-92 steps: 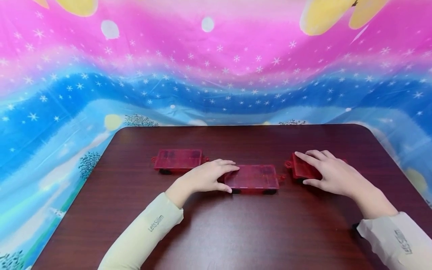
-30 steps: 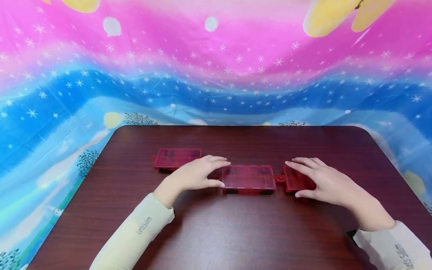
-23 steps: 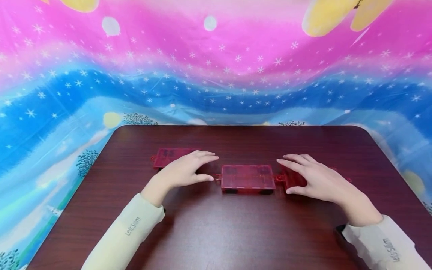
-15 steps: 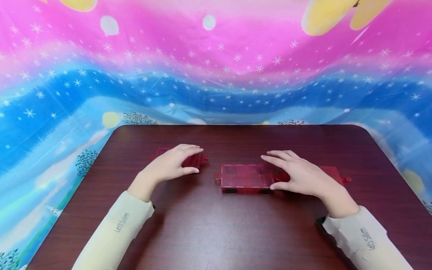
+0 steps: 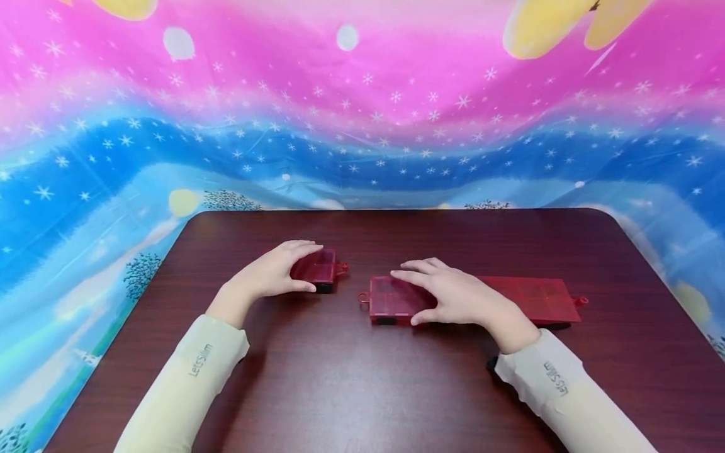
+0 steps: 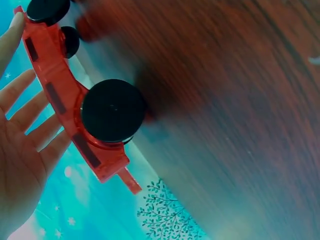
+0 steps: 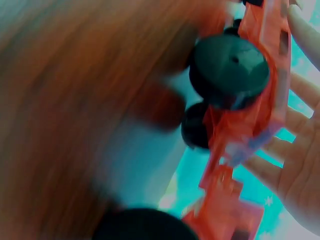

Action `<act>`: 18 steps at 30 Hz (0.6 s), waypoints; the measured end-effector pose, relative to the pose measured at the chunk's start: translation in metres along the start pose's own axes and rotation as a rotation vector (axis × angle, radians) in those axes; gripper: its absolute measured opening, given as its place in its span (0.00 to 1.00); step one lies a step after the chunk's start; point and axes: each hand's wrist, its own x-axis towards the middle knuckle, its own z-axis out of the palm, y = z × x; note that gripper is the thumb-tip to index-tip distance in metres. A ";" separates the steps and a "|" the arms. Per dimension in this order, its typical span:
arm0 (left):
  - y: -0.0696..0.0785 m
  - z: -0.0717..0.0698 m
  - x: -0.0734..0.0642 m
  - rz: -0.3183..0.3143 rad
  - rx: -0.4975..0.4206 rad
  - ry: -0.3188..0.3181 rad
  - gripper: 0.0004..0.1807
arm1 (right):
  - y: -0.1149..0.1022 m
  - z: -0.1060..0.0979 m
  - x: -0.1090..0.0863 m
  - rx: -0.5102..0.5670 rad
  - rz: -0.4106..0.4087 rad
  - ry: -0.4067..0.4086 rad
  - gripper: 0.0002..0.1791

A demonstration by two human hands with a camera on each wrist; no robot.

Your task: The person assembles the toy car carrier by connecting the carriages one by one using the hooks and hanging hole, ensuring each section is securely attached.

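Observation:
Three translucent red toy car bases with black wheels and end couplers sit on the table. My left hand point(image 5: 269, 270) arches over the left car base point(image 5: 325, 267), fingers across its top, thumb by its near side. In the left wrist view, straight, spread fingers lie behind that car base point(image 6: 55, 85). My right hand point(image 5: 453, 292) spans the middle car base point(image 5: 385, 299), index finger near its far edge, thumb by the near edge. Behind my right wrist is the right car base point(image 5: 538, 299). The right wrist view shows the middle car base point(image 7: 257, 95) joined at its coupler point(image 7: 220, 172) to another.
The dark wood-grain table point(image 5: 362, 390) has rounded far corners. A pink and blue printed cloth point(image 5: 362, 138) hangs behind and beside it. A gap separates the left car base's coupler point(image 5: 342, 268) from the middle one's loop point(image 5: 363, 299).
The right car base has come up to the middle one, and their couplers met. Then my left hand moved left from the middle car base to the left one; my right hand slid left over the middle.

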 end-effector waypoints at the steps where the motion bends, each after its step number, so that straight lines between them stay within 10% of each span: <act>1: -0.001 0.001 0.001 -0.005 -0.001 -0.005 0.46 | -0.002 0.001 0.002 0.003 -0.002 -0.011 0.48; 18: -0.005 0.001 0.004 -0.030 0.037 -0.037 0.46 | -0.010 0.006 0.006 -0.007 -0.023 -0.053 0.41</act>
